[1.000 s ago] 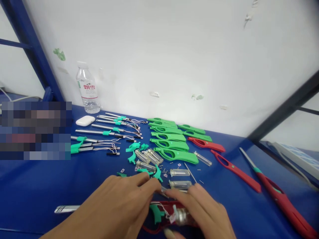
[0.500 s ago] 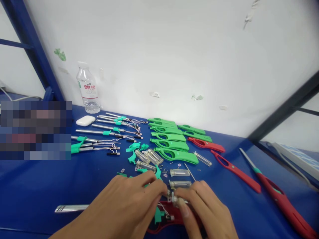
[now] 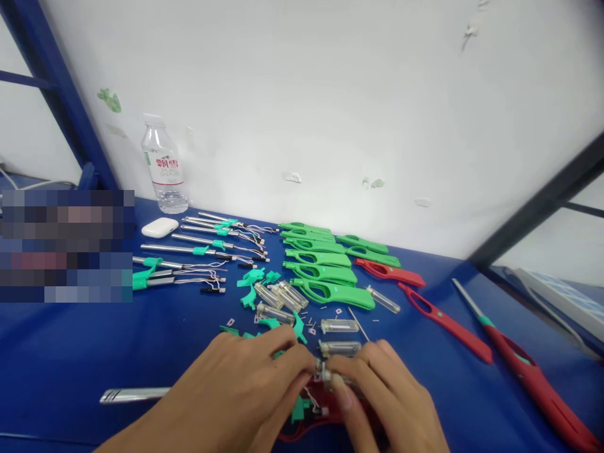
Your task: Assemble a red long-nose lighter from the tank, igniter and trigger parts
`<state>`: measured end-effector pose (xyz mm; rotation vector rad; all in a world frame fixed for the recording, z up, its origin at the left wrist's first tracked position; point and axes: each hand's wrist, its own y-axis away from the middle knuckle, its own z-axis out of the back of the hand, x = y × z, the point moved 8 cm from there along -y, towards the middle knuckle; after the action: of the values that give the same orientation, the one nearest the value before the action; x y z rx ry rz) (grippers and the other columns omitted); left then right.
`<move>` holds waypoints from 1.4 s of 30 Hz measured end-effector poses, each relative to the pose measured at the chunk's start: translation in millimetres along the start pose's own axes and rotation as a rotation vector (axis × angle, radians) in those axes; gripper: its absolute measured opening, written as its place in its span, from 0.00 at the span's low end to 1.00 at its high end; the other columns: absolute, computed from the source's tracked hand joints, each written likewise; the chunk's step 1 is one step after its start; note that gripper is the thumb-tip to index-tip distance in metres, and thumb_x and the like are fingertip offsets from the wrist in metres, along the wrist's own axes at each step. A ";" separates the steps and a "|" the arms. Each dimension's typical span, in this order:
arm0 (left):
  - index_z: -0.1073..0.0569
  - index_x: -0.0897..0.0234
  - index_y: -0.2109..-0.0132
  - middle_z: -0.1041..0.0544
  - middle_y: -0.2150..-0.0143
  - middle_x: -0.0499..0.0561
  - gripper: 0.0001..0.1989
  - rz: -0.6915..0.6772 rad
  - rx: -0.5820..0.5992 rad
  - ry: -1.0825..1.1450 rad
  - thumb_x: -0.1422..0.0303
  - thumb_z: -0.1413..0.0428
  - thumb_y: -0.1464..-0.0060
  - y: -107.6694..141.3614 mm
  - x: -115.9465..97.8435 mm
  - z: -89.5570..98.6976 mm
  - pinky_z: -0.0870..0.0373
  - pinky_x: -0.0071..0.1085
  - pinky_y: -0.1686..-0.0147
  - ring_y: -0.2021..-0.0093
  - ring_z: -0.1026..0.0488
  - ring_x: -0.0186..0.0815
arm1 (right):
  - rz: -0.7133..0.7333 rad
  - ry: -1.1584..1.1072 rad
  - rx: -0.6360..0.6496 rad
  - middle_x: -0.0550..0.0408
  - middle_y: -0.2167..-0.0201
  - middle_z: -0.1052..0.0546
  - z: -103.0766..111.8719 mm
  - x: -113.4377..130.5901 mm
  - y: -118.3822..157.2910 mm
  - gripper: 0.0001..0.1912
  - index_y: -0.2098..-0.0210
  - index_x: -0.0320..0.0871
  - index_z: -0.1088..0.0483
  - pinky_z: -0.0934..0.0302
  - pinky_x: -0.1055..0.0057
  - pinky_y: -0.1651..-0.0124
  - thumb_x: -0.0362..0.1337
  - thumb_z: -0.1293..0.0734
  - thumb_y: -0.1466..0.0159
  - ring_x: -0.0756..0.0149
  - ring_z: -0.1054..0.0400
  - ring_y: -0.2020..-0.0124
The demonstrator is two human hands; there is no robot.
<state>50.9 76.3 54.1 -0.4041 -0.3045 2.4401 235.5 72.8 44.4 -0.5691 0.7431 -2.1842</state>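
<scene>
My right hand (image 3: 387, 393) is closed around a small clear fuel tank (image 3: 326, 375), its fitting end pointing left. Against that end press the fingertips of my left hand (image 3: 255, 380), bent in a pinch; whatever lies between them is too small or hidden to name. Directly below both hands rests a red lighter half-shell (image 3: 333, 415), largely covered by my fingers. Inside the shell are a teal trigger (image 3: 299, 410) and white wires with a small connector (image 3: 322, 411). A metal lighter tube (image 3: 134, 395) sticks out to the left from beneath my left forearm.
Beyond my hands lie loose clear tanks (image 3: 340, 326), teal triggers (image 3: 250, 278), screws and small plates. Green half-shells (image 3: 325, 274) and wired metal tubes (image 3: 189, 250) are farther back. A red lighter (image 3: 533, 380) lies right; a water bottle (image 3: 165, 170) and white case (image 3: 160, 227) stand back left.
My fingertips have shifted slightly at the tank's fitting end, and the tank sits a little farther left and up. The view has moved marginally; the other parts lie as before.
</scene>
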 end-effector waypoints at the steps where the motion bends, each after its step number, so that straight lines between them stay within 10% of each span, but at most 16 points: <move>1: 0.17 0.52 0.45 0.08 0.50 0.45 0.16 -0.013 0.007 -0.005 0.75 0.47 0.15 1.6 0.0 -1.8 0.22 0.33 0.62 0.56 0.08 0.40 | 0.010 -0.003 0.009 0.58 0.55 0.09 -0.1 -1.7 -0.5 0.09 0.40 0.53 0.19 0.20 0.73 0.63 0.37 0.32 0.10 0.66 0.09 0.59; 25: 0.21 0.49 0.36 0.09 0.42 0.47 0.29 -0.031 0.096 -0.072 0.84 0.43 0.36 10.1 6.4 -5.4 0.26 0.29 0.66 0.56 0.10 0.39 | 0.062 -0.056 -0.007 0.57 0.59 0.11 1.1 -2.0 0.6 0.09 0.37 0.49 0.16 0.18 0.74 0.62 0.34 0.28 0.12 0.66 0.14 0.64; 33: 0.19 0.50 0.35 0.12 0.43 0.54 0.11 0.016 0.050 -0.012 0.59 0.38 0.16 -8.8 -0.6 4.6 0.15 0.29 0.48 0.43 0.11 0.45 | 0.075 -0.079 -0.018 0.57 0.61 0.13 2.0 -1.2 -3.5 0.08 0.38 0.48 0.16 0.19 0.72 0.64 0.35 0.29 0.11 0.65 0.16 0.65; 42: 0.17 0.50 0.36 0.11 0.45 0.53 0.11 0.058 0.011 0.008 0.55 0.40 0.13 -8.9 4.4 7.2 0.15 0.29 0.46 0.43 0.10 0.44 | 0.075 -0.085 -0.005 0.58 0.61 0.13 2.1 0.2 -3.6 0.08 0.39 0.49 0.16 0.20 0.72 0.64 0.35 0.28 0.11 0.65 0.16 0.65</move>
<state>49.9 85.0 62.6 -0.4234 -0.2800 2.4954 234.7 74.0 48.4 -0.6229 0.7136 -2.0761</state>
